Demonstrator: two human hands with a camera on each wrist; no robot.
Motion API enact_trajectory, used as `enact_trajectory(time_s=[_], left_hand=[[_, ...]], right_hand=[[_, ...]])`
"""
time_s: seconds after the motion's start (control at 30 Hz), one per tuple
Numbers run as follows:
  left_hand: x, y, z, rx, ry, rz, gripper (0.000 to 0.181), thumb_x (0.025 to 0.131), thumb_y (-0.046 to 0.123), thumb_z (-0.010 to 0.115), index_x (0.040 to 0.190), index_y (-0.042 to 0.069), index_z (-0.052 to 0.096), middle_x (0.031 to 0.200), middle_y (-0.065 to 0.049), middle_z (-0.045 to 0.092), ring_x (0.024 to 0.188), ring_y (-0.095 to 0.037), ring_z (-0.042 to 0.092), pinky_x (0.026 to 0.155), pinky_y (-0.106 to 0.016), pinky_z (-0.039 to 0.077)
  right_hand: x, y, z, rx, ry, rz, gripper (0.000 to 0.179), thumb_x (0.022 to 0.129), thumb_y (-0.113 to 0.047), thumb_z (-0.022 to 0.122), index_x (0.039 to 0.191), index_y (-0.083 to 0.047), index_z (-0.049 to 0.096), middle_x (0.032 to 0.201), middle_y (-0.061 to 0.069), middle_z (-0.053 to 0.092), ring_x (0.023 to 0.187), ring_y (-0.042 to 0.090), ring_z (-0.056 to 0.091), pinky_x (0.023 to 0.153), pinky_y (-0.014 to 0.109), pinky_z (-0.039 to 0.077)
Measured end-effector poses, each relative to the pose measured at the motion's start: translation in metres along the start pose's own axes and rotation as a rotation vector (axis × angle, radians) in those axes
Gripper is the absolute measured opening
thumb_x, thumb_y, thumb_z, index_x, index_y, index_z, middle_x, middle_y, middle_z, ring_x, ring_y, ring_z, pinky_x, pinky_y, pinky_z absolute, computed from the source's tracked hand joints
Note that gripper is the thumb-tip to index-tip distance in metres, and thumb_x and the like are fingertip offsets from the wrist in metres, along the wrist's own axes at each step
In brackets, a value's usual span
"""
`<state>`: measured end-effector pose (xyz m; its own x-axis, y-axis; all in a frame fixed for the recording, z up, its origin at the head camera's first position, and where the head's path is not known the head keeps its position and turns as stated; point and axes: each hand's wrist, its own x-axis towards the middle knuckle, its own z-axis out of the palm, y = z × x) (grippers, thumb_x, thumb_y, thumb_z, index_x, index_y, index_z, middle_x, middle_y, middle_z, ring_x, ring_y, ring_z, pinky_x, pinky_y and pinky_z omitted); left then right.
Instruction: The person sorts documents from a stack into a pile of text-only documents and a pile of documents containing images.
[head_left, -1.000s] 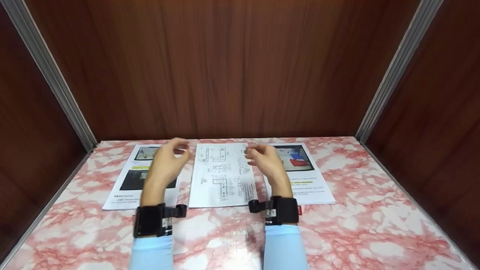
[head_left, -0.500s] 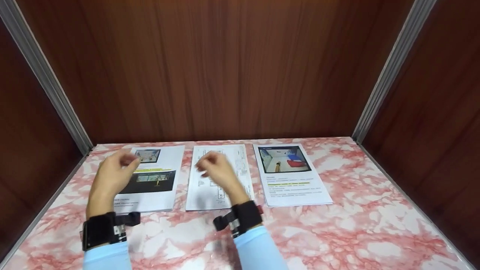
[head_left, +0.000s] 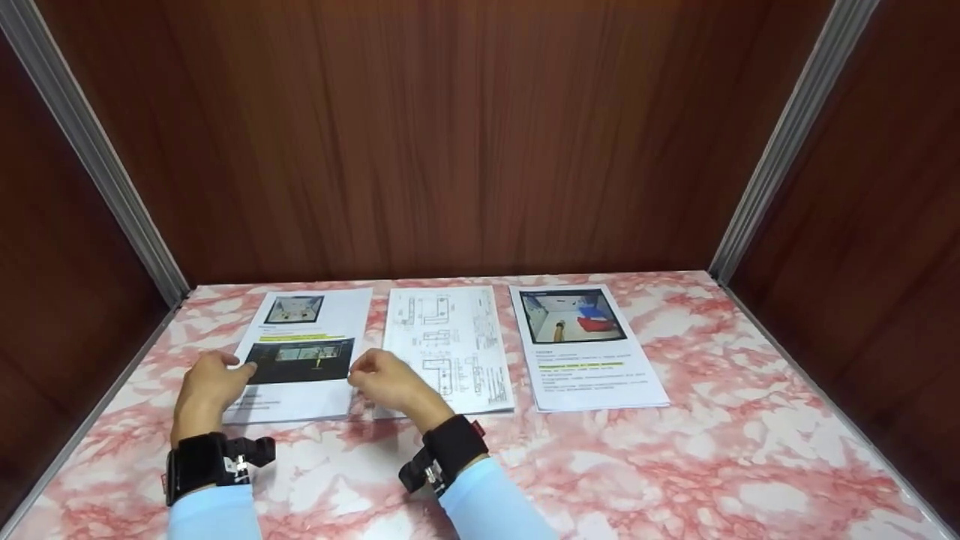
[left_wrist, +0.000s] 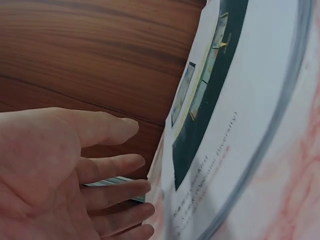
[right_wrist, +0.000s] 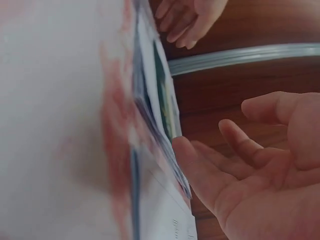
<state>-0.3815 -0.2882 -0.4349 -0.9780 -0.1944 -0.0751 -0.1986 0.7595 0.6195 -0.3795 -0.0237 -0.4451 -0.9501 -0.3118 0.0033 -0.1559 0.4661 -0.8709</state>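
The left paper stack (head_left: 300,401) lies flat on the table, printed with a small photo, a yellow-highlighted line and a large dark picture. My left hand (head_left: 206,386) is at its left edge, thumb over the dark picture in the head view. In the left wrist view the fingers (left_wrist: 120,192) are loosely extended beside the paper, gripping nothing. At the opposite edge is my right hand (head_left: 386,379), its fingertips right at the side of the stack. The right wrist view shows the right fingers (right_wrist: 205,177) spread and relaxed, one overlapping the stack's edge (right_wrist: 167,152).
A middle paper stack (head_left: 480,337) with line drawings lies partly under my right hand in the head view. Farther right rests another stack (head_left: 600,382) with a colour photo. The marbled table (head_left: 712,465) is bounded by brown wood-grain panels (head_left: 450,150) and metal posts.
Both hands have moved left from around the middle stack, then come down to the two sides of the left stack. The paper stacks look unmoved.
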Motion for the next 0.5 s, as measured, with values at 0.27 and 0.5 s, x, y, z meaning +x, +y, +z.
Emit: enact_trajectory(time_s=[0.27, 0.5], left_hand=[[-0.002, -0.006, 0.002, 0.015, -0.027, -0.046, 0.063, 0.09, 0.037, 0.048, 0.128, -0.012, 0.04, 0.13, -0.035, 0.041, 0.118, -0.048, 0.041, 0.097, -0.054, 0.035], [-0.002, -0.005, 0.001, 0.004, -0.035, -0.043, 0.065, 0.09, 0.039, 0.048, 0.13, -0.012, 0.038, 0.131, -0.034, 0.04, 0.119, -0.048, 0.041, 0.097, -0.054, 0.035]], right_hand=[[-0.001, 0.003, 0.011, -0.054, -0.007, 0.034, 0.02, 0.081, -0.029, 0.061, 0.097, -0.017, 0.06, 0.099, 0.0, 0.064, 0.087, 0.011, 0.057, 0.079, 0.026, 0.046], [0.0, 0.004, 0.016, -0.08, -0.004, 0.028, 0.021, 0.08, -0.028, 0.061, 0.098, -0.017, 0.061, 0.099, -0.001, 0.064, 0.091, 0.01, 0.057, 0.083, 0.025, 0.046]])
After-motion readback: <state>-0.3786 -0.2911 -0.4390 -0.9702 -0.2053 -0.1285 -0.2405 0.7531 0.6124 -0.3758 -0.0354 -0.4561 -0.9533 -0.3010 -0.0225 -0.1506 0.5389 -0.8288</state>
